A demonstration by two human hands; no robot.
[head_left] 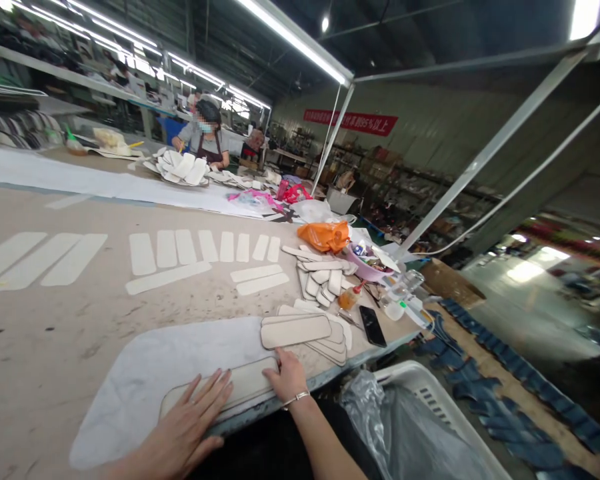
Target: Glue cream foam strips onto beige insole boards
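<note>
Steadying a pale panel at the near edge of the tabletop, a person's left hand is lying palm down over its left part, fingers slightly spread and thumb apart, while the right hand is resting at the other end. The right thumb is reaching onto the panel; whether those fingers are clamping its edge, one cannot tell. The panel is lying lengthwise along the edge, probably to keep it close to both hands, and the flat left hand is likely keeping it from sliding. A white sheet is spreading beneath, perhaps shielding it from the stained surface. Just beyond the right hand, a stack of similar panels is sitting, apparently within easy reach. Farther off, pale pieces are lying in rows, seemingly set out singly to leave their faces free. A bottle and a phone are lying near the stack. Across the tabletop, a co-worker is sitting behind a pile.
</note>
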